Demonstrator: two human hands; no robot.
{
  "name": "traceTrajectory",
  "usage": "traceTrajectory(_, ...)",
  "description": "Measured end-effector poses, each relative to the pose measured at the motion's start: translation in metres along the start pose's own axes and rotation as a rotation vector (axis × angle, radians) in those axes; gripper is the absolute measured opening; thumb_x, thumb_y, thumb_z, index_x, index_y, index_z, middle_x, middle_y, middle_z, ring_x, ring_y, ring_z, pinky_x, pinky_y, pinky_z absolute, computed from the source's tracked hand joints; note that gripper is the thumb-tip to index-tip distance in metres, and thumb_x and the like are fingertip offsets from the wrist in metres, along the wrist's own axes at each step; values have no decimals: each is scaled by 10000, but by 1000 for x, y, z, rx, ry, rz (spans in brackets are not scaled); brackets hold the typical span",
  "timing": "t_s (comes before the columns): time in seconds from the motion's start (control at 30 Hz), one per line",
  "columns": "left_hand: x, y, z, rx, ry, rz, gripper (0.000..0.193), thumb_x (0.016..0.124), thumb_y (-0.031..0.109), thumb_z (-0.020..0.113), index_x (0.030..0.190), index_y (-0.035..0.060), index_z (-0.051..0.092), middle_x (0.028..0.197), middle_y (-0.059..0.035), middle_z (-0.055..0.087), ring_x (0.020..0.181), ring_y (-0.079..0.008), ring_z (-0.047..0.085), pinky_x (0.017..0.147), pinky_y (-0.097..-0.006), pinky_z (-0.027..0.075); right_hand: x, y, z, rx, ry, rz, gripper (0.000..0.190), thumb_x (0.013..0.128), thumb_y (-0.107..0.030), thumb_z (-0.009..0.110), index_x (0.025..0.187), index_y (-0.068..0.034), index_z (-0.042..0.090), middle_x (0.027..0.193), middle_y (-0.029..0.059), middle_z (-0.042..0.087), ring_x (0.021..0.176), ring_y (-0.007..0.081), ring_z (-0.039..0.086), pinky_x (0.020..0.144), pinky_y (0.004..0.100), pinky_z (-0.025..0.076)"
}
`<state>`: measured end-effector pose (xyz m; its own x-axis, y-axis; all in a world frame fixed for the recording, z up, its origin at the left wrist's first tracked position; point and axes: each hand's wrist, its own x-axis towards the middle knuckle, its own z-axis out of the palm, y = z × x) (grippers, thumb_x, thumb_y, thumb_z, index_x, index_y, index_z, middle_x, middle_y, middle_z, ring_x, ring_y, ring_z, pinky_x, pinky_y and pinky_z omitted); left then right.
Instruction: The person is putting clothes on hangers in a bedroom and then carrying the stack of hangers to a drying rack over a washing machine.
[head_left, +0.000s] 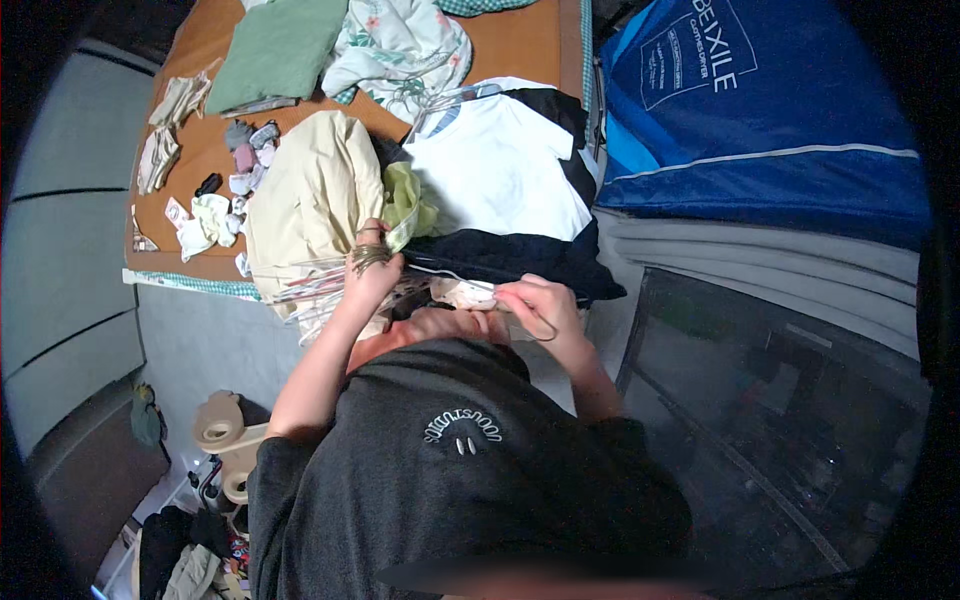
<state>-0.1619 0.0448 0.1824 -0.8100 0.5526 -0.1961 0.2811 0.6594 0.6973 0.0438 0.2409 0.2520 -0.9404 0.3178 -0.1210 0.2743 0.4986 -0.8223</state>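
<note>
My left hand (373, 262) is closed around the hooks of a bundle of clothes hangers (319, 289), which fans out to the left. With my right hand (540, 307) I grip a single hanger (450, 276) by its hook end, its other end lying near my left hand. Just beyond my left hand lie a yellow-green cloth (405, 202) and a large cream garment (319, 180). A white T-shirt (502, 169) is spread over dark clothing (517, 259) to the right. Part of a light patterned cloth (465, 294) shows beneath the single hanger.
On the brown mat of the bed (375, 112) are a green pillow (277, 56), a floral cloth (405, 52), rolled socks (244, 157) and small folded garments (159, 157). A blue clothes-dryer cover (757, 112) stands at right. Beige furniture (225, 431) and piled clothes (184, 555) are lower left.
</note>
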Motion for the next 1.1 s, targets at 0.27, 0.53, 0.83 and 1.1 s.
traceTrajectory(0.27,-11,-25,-22,-60,-178,-66,408,692,139,715,1032,60,503,906,-179,603,893,-334,617,785,-415,474,-5,52,-47,462,21,-198,116,817,-143,702,754,-49,679,660,46,599,563,156,555,525,301,432)
traceTrajectory(0.53,-27,-87,-48,-191,-271,-70,280,857,284,689,863,30,571,680,-111,598,626,-217,555,611,-390,452,9,25,-32,1989,-269,-419,218,911,-247,648,786,-87,568,602,-42,394,519,59,369,487,208,253)
traceTrajectory(0.83,-16,-114,-107,-175,544,-286,148,896,155,657,920,66,542,673,5,494,606,-99,457,560,-271,400,82,-18,18,414,298,-117,529,936,-19,518,1437,22,354,914,66,515,707,126,497,634,238,444)
traceTrajectory(1.1,-67,6,-134,-447,74,53,382,1006,205,460,1358,71,522,1286,-118,605,1219,-226,534,1064,-353,366,133,-74,71,9,174,-478,644,856,107,440,1468,-60,335,1001,171,493,906,298,561,809,358,480)
